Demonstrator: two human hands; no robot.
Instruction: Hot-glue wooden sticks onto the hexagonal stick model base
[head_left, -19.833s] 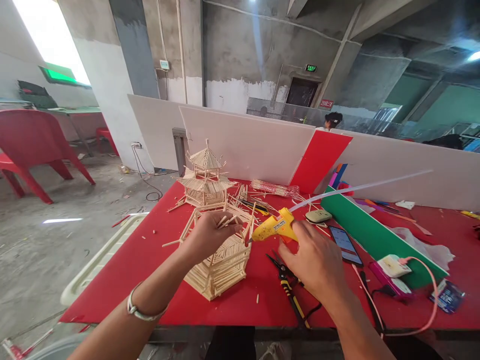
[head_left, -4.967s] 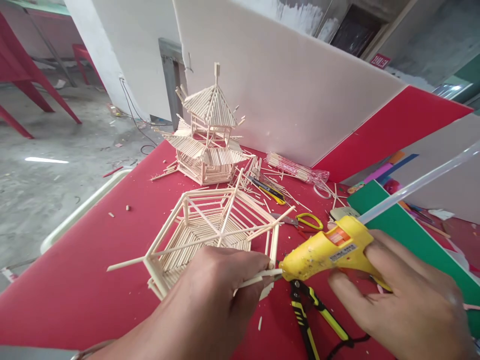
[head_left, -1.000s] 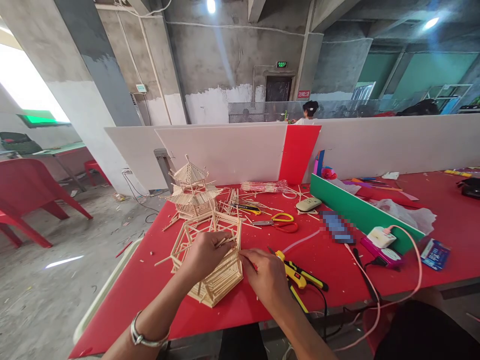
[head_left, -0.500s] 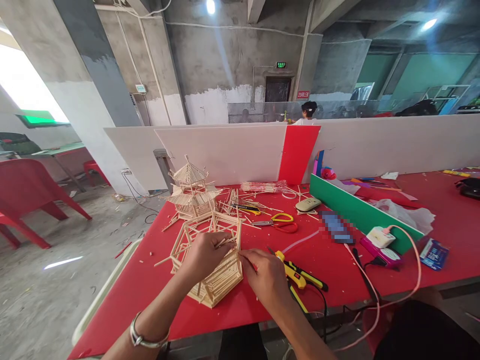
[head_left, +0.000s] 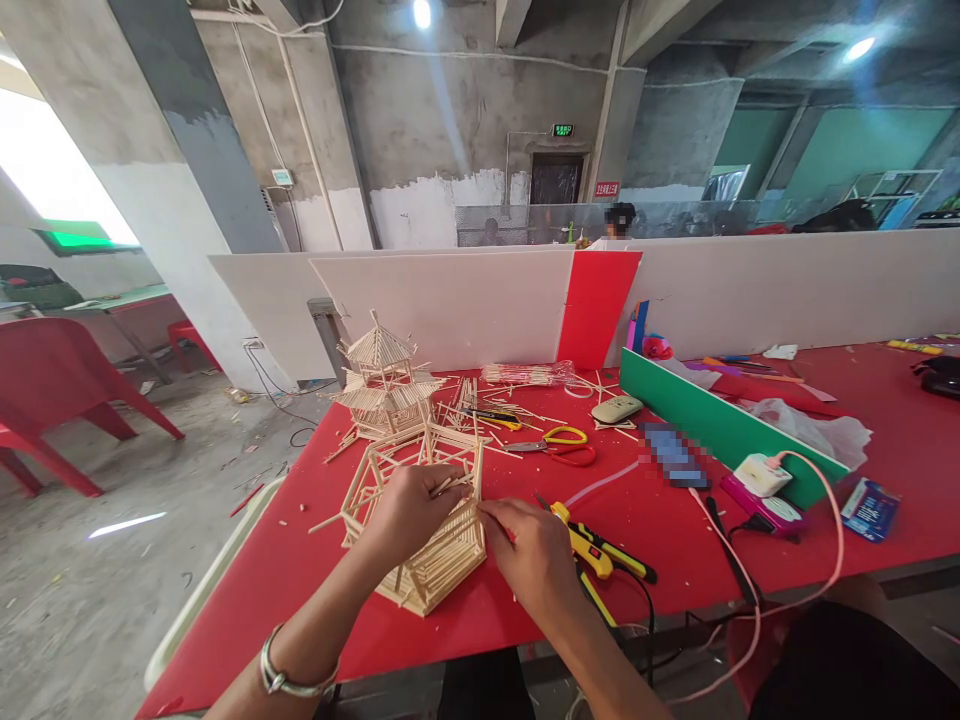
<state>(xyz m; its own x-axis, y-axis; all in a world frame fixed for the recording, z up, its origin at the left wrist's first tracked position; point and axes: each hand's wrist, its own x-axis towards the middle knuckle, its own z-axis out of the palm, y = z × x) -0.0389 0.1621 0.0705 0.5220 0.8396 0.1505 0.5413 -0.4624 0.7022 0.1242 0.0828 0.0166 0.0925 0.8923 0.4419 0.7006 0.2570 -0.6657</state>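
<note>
A many-sided frame of thin wooden sticks [head_left: 442, 565] stands on the red table in front of me. My left hand [head_left: 420, 508] reaches over it, fingers pinched around a short wooden stick [head_left: 448, 487] near the frame's right upper corner. At that same corner, my right hand [head_left: 529, 548] presses thumb and forefinger together from outside; whatever lies between those fingertips is hidden. Behind the frame rises a pagoda model [head_left: 382, 385] built of similar sticks, with two tiers of roof.
Right of the frame lie scissors [head_left: 559, 443], a yellow glue gun [head_left: 589, 545], a utility knife [head_left: 491, 416] and a grey-green case [head_left: 616, 409]. Loose sticks [head_left: 461, 400] are scattered behind. A green board [head_left: 720, 420], a phone [head_left: 675, 455] and a charger with a pink cable [head_left: 761, 474] are farther right.
Both hands and the stick frame keep the same position. No visible movement on the table.
</note>
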